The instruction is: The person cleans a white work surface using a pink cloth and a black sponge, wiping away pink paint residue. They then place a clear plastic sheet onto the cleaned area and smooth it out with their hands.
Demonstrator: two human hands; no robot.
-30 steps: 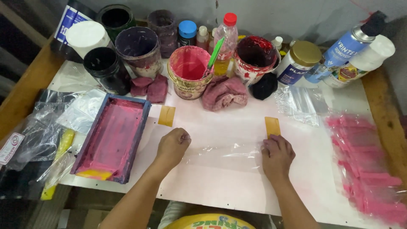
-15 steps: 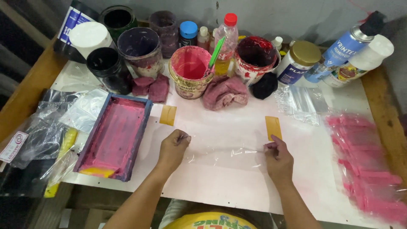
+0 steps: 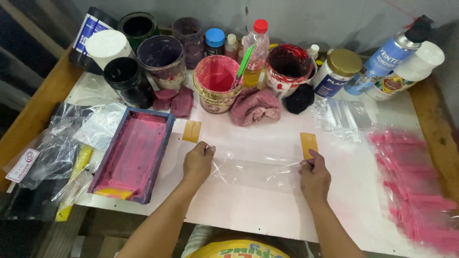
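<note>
1. Left hand (image 3: pixel 197 163) is curled, with its fingers pinched on the left end of a clear plastic bag (image 3: pixel 256 171). The fingers are nearly closed, with only the thin plastic between them.

2. Right hand (image 3: pixel 314 176) is curled too, and its fingertips pinch the right end of the same bag. Both hands are about as near to the bag as each other, since each one has hold of an end.

3. The clear plastic bag lies flat on the white board (image 3: pixel 267 217), stretched between the two hands. Its long side runs left to right, from one hand across to the other.

4. From the bag, one tan tape piece (image 3: pixel 191 131) sits just up and to the left, close above the left hand. The other tan tape piece (image 3: pixel 309 144) sits just up and to the right, touching or almost touching the right fingertips.

5. Left of the bag, past the left hand, is the pink printing screen frame (image 3: pixel 134 155), with its long side running toward and away from the person.

6. Far behind the bag stands the pink paint bucket (image 3: pixel 216 82) with a green stick in it, and a pink rag (image 3: pixel 256 106) lies beside it.

7. Right of the bag, well apart, lies a stack of pink printed bags (image 3: pixel 413 184).
</note>
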